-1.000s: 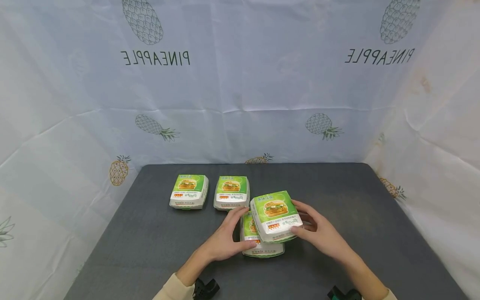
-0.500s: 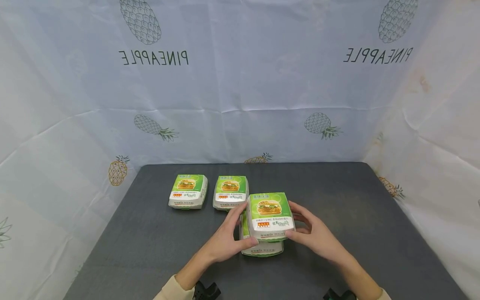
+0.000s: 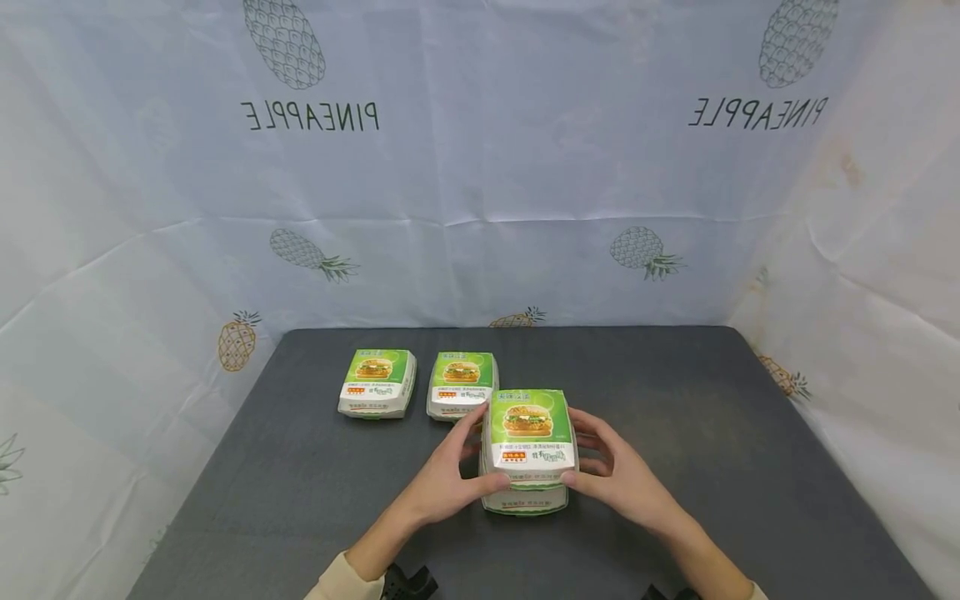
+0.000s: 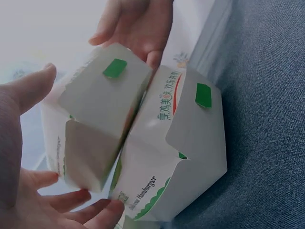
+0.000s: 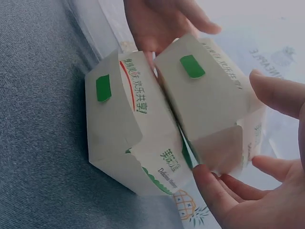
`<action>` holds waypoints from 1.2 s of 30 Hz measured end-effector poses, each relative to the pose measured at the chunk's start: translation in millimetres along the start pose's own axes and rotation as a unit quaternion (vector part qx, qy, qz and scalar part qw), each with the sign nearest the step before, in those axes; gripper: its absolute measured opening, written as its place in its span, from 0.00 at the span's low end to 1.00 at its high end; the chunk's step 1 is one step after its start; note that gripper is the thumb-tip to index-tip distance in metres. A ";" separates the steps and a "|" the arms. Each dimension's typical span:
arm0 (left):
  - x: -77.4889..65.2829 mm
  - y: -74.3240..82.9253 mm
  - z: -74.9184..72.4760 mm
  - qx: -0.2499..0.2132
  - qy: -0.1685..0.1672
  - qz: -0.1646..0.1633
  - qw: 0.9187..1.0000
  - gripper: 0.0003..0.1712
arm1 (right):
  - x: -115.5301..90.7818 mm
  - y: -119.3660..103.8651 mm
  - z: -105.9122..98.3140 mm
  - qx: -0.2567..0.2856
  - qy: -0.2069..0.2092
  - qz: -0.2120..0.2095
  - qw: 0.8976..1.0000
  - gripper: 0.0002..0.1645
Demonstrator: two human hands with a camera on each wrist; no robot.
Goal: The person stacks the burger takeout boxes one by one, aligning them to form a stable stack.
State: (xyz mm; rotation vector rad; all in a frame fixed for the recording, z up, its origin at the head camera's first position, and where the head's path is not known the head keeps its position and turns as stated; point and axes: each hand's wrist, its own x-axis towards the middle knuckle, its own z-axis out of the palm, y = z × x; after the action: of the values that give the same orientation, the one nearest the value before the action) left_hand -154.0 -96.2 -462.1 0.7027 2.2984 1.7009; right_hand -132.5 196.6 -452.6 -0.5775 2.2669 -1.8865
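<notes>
A green-and-white hamburger box [image 3: 531,429] sits right over a second, matching hamburger box [image 3: 527,501], nearly lined up with it. In the head view the upper one covers most of the lower. My left hand [image 3: 448,477] holds the upper box by its left side, thumb at the front corner. On the opposite side my right hand [image 3: 621,471] holds it the same way, fingers along the side and thumb at the front. Both wrist views show a thin wedge-shaped gap between the upper box [image 4: 95,95] and the lower box [image 5: 128,119], with fingertips close to that seam.
Two more hamburger boxes stand behind on the dark table [image 3: 315,500]: one at the far left [image 3: 377,383], the other box [image 3: 462,385] just behind my left fingertips. A pale pineapple-print cloth [image 3: 480,167] rises behind and along both sides of the table.
The upper box has shifted left and toward me, turned straight and come down over the lower box. My right hand moved left with it; my left hand now touches its left side.
</notes>
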 end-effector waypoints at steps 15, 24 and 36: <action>-2.9 -0.9 -1.8 -0.022 -0.019 -0.005 1.000 0.53 | -0.8 7.4 5.6 0.028 -0.001 0.000 1.000 0.48; -2.6 -2.5 -1.7 -0.025 -0.020 -0.001 0.999 0.52 | 0.7 11.1 7.2 0.046 -0.008 -0.017 0.999 0.48; -3.1 -2.6 -3.0 -0.023 -0.025 -0.001 0.999 0.52 | -0.7 10.3 7.7 0.043 -0.005 -0.018 0.999 0.49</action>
State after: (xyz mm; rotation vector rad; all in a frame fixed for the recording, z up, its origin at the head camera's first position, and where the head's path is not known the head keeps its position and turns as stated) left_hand -153.3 -100.8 -464.0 0.7236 2.2184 1.7102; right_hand -131.3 191.3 -464.2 -0.6193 2.1715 -1.9819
